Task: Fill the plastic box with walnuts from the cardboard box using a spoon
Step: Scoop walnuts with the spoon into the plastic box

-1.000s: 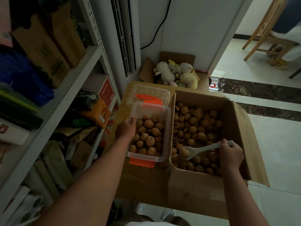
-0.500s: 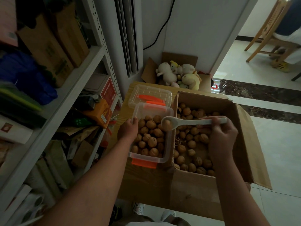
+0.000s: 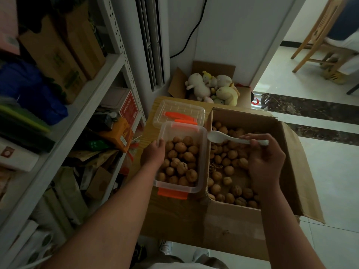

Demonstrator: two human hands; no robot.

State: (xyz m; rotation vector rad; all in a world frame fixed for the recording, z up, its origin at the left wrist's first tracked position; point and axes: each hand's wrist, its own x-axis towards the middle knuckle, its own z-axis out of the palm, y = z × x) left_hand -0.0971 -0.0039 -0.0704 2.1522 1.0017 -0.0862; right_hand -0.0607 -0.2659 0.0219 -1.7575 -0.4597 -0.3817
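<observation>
Right grip pinches the empty spoon over the cardboard box, its bowl just beside the plastic box. Left grip holds that box's left wall. Best next: dip into the walnuts towards the near edge, then carry level.

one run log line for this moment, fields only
left hand: holds plastic box | right hand: grips spoon, empty, above cardboard box | plastic box: partly full of walnuts
</observation>
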